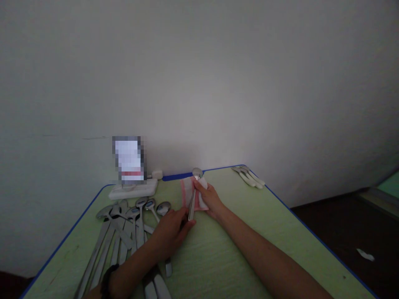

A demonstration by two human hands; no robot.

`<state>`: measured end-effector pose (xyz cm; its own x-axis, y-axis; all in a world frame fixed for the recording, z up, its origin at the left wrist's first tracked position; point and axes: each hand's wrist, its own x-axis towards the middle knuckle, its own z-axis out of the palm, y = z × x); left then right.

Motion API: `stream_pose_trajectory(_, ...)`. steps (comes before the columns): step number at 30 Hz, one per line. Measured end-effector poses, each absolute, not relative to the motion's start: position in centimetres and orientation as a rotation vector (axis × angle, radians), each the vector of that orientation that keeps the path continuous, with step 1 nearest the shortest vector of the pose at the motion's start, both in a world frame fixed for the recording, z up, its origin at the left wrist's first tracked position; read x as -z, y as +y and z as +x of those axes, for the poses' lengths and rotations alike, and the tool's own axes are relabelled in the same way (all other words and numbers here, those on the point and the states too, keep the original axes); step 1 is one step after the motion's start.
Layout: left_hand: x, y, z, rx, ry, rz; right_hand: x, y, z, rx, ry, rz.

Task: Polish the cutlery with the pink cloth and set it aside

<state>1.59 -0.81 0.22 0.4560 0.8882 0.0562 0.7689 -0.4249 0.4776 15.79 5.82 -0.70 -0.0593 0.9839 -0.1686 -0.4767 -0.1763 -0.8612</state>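
A metal spoon point(192, 201) is held upright between both hands, its bowl at the top. My left hand point(173, 229) pinches the lower end of its handle between thumb and fingers. Higher up, my right hand point(209, 197) is closed on the spoon near the bowl, thumb in front. A white cloth with pink stripes point(187, 190) lies behind the spoon, gripped in the same right hand. Close to my left forearm, several metal spoons point(141, 220) and other long-handled cutlery are heaped on the table.
Two forks with pale handles point(249, 177) lie at the table's far right corner. A lit, blurred screen point(129, 160) stands by a white power strip point(134, 189) at the back left. The green table point(237, 249) has a blue edge and meets a grey wall point(218, 83).
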Motion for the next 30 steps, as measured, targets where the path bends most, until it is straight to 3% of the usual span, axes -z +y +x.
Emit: stream_pose_trajectory(30, -0.24, -0.85, 1.63, -0.411, 1.358, 2.398, 0.83, 5.86, 15.86, -1.566, -0.828, -0.973)
